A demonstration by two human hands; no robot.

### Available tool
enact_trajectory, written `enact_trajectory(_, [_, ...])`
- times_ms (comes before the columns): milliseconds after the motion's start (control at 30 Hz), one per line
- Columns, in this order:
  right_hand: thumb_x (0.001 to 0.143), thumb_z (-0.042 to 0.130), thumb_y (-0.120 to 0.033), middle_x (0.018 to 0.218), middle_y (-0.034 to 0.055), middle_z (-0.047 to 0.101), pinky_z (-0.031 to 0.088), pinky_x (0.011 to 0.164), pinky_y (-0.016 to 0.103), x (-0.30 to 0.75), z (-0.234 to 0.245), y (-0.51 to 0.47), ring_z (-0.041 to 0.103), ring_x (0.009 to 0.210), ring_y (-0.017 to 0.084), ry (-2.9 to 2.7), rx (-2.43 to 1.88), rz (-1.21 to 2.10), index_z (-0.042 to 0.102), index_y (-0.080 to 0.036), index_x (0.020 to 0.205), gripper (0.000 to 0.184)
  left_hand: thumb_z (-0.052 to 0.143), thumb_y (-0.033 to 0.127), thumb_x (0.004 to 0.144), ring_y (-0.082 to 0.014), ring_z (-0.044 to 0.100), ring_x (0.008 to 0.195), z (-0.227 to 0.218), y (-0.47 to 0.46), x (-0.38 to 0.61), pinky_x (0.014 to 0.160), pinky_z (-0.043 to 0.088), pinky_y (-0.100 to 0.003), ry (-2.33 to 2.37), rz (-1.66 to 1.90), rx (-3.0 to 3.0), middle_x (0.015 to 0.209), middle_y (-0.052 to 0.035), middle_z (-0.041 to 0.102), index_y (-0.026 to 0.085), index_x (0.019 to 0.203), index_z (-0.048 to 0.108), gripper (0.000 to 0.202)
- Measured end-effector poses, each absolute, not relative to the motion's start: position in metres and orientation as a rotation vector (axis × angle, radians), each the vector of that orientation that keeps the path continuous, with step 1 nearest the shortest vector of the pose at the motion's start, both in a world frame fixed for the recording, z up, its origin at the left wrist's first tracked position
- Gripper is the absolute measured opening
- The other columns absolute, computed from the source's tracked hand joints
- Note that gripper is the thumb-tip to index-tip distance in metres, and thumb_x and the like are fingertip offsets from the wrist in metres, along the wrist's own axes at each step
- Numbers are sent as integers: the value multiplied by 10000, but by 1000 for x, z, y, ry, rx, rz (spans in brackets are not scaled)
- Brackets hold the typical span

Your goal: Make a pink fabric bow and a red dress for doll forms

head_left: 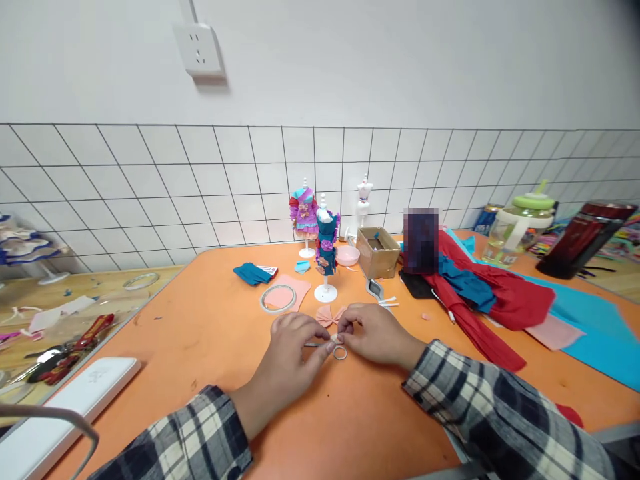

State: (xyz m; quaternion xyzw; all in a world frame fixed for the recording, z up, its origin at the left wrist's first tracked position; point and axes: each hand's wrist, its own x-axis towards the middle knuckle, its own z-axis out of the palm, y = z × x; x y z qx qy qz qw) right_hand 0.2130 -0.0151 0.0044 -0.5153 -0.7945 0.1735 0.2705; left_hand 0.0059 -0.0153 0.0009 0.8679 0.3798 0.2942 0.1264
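My left hand [291, 350] and my right hand [376, 332] meet over the orange table [210, 333], both with fingers closed. They pinch a small roll of tape [340, 351] and a thin strip drawn from it between them. A pink fabric bow [330, 315] lies just beyond my fingers. Behind it stands a small mannequin in a teal dress [327, 250].
A larger tape ring [278, 298] on pink felt, teal cloth [253, 273], a second dressed mannequin [305, 213], a bare mannequin [365, 193], a cardboard box [379, 252], a pink dish [347, 255]. Red and blue fabric [500, 293] piles at right near a bottle [520, 223]. A white case [60, 407] at left.
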Motion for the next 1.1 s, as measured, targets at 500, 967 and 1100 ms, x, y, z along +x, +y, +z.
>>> enact_trajectory(500, [795,649,-250,822,19,661,368,686,275,207,10,-26,589,802,167,-2246,-1306,192,672,-204,787,52,575,374,865,-253,571,977,1,-6,-1,921,356,-453,1135,758,2579,966,-31,673,278,905,720,178])
enact_trajectory(967, [815,640,-279,980,41,666,440,777,307,206,-1,-24,605,888,184,-1930,-1283,343,595,-234,1244,434,558,251,859,-231,587,894,-3,0,2,839,427,-395,1143,847,2466,886,-45,681,229,793,707,164])
enact_trajectory(1100, [820,682,-319,971,35,694,436,803,323,204,-6,-22,590,921,199,-2106,-1168,282,723,-256,981,177,565,231,856,-227,594,898,-6,0,2,837,428,-390,1104,857,2511,896,-41,687,239,821,720,158])
